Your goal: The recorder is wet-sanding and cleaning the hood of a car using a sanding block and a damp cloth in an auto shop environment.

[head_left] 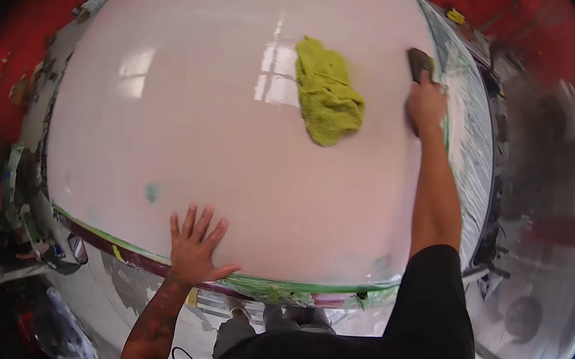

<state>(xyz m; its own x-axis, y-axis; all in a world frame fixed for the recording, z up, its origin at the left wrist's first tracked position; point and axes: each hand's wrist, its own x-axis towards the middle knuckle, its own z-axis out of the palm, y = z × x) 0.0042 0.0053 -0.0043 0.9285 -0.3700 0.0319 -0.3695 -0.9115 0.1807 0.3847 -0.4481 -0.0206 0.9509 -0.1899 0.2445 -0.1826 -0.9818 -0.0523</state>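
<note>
pale glossy panel (185,139); thereon: crumpled yellow-green cloth (328,95); dark block (418,62), right of cloth; left hand (195,249), spread, near-left of cloth

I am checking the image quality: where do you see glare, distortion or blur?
Head view: window-shaped glare on the glossy pale panel, left of the green cloth; head view: panel edges bow outward, picture corners black; head view: right background looks hazy.

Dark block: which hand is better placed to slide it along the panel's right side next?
The right hand, most likely: it holds the dark block on the pale panel, near the right edge. The left hand rests spread out at the panel's near edge, well away from the block.
</note>
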